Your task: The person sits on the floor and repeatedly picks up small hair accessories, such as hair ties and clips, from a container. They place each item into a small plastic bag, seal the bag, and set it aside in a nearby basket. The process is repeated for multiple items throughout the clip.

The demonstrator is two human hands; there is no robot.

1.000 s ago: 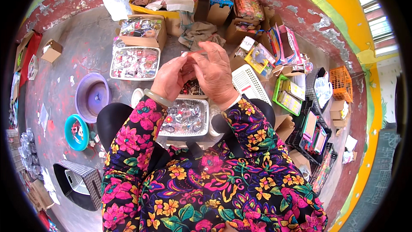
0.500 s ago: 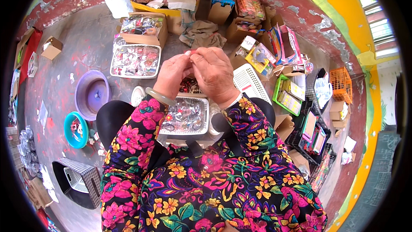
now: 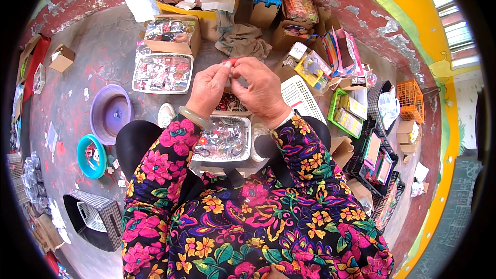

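Note:
In front of my chest, my left hand [image 3: 208,89] and my right hand [image 3: 262,91] meet at the fingertips. Between them shows a small red piece [image 3: 233,62], too small to name and mostly covered by the fingers. The left thumb and forefinger pinch it; the right thumb and forefinger close at its other side, the rest of that hand curled. Below the hands is a white plastic basket [image 3: 250,142] holding small clear-wrapped packets [image 3: 222,137]. Just beyond it, partly hidden by my hands, lies a heap of small dark and red items [image 3: 231,102].
Ahead stand another white basket [image 3: 135,80] of packets and cardboard boxes [image 3: 194,41]. A purple basin [image 3: 95,119] and a teal basin [image 3: 81,160] sit to the left. On the right are a white perforated tray [image 3: 299,95], a green basket [image 3: 333,111] and black crates [image 3: 385,175].
My right hand has shifted slightly and its fingers have opened from the left hand, leaving a gap between the palms. More of the red piece and the heap below shows.

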